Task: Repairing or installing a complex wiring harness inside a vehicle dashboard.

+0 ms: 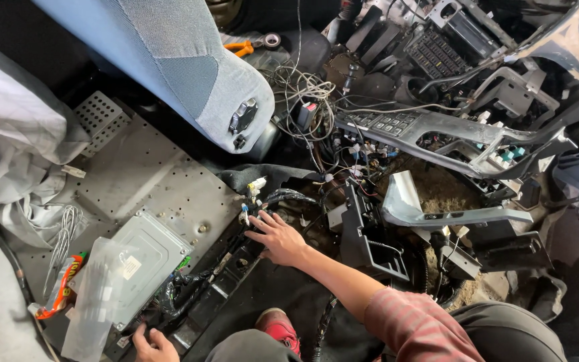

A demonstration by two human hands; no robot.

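Wiring harness (236,258) diagonal, lower-left to upper-right, right hand (277,238) spread open atop, left hand (152,345) grip unclear.

Wire bundles (283,201) and a black bracket (370,234) are crowding the right hand (277,238); bare metal floor plate (149,174) is lying open leftward.

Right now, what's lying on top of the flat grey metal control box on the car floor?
A clear crumpled plastic bag lies across the left part of the flat grey metal control box. The box's bottom edge is hidden under black wiring, near the left hand. What lies beneath the box cannot be seen.
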